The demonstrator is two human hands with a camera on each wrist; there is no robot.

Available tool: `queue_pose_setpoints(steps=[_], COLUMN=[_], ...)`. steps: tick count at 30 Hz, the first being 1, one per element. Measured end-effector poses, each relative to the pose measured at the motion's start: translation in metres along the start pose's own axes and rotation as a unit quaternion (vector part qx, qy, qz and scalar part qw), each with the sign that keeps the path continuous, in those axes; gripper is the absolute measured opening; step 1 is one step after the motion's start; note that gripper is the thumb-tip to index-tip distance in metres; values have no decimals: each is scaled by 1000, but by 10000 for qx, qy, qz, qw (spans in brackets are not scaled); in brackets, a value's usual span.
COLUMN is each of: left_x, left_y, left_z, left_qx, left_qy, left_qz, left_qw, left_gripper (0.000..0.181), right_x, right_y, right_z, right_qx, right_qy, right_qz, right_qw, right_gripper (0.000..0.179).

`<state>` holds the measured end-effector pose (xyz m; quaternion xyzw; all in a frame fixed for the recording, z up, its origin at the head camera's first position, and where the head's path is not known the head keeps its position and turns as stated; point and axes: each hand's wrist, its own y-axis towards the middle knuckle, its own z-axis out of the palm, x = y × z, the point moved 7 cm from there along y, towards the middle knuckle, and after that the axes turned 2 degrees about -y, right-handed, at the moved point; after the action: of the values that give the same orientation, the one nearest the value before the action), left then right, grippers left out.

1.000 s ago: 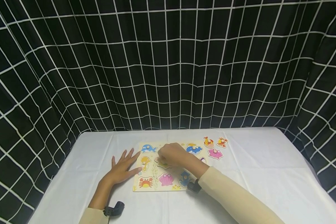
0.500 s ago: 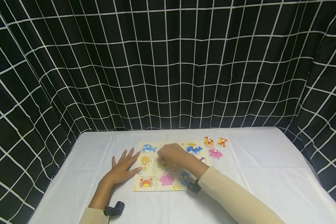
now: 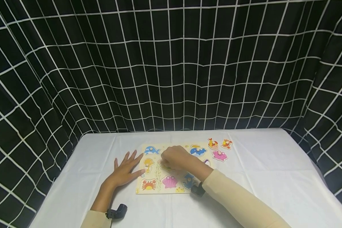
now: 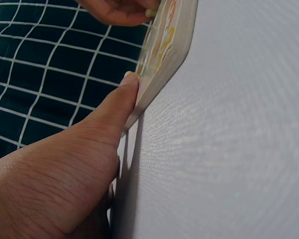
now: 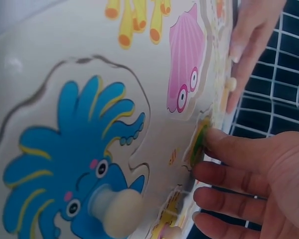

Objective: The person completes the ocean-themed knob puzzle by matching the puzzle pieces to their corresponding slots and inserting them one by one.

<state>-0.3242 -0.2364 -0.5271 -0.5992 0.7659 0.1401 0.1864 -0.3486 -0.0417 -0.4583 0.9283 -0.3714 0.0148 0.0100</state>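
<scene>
A pale wooden peg puzzle board (image 3: pixel 171 191) with sea animals lies on the white table. My right hand (image 3: pixel 175 157) is over its middle. In the right wrist view, thumb and forefinger pinch a green-and-yellow puzzle piece (image 5: pixel 198 142) right at the board's surface; its knob is hidden. My left hand (image 3: pixel 123 171) lies flat with fingers spread at the board's left side, its thumb (image 4: pixel 124 99) on the edge. Near the right wrist sits a blue octopus piece (image 5: pixel 40 149) with a knob. A pink shell picture (image 3: pixel 169 182) and a crab picture (image 3: pixel 149 185) show no knobs.
Beyond the board's right side lie three loose knobbed pieces: a red-and-yellow fish (image 3: pixel 213 144), a crab (image 3: pixel 226 144) and a pink shell (image 3: pixel 220 155). Dolphin (image 3: pixel 152 150), seahorse (image 3: pixel 148 164) and whale (image 3: pixel 198 151) pieces sit in the board. A black gridded curtain (image 3: pixel 171 79) surrounds the table.
Slightly less of the green-and-yellow piece shows beside my right hand. Both hands stay in nearly the same places, and the loose pieces have not moved.
</scene>
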Motion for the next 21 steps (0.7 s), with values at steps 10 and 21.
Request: queue_pose_setpoints(steps=[10, 21], left_x=[3, 4], left_y=[3, 4], left_z=[2, 3], left_qx=[-6, 26], left_qy=[-15, -6], left_qz=[-4, -3], left_qw=[10000, 10000], left_gripper=[78, 79], right_x=[0, -2], right_y=[-3, -7], right_z=[0, 2], right_qx=[-141, -183], right_qy=[40, 244], right_qz=[-105, -28], right_qw=[9998, 9995], right_gripper=[31, 25])
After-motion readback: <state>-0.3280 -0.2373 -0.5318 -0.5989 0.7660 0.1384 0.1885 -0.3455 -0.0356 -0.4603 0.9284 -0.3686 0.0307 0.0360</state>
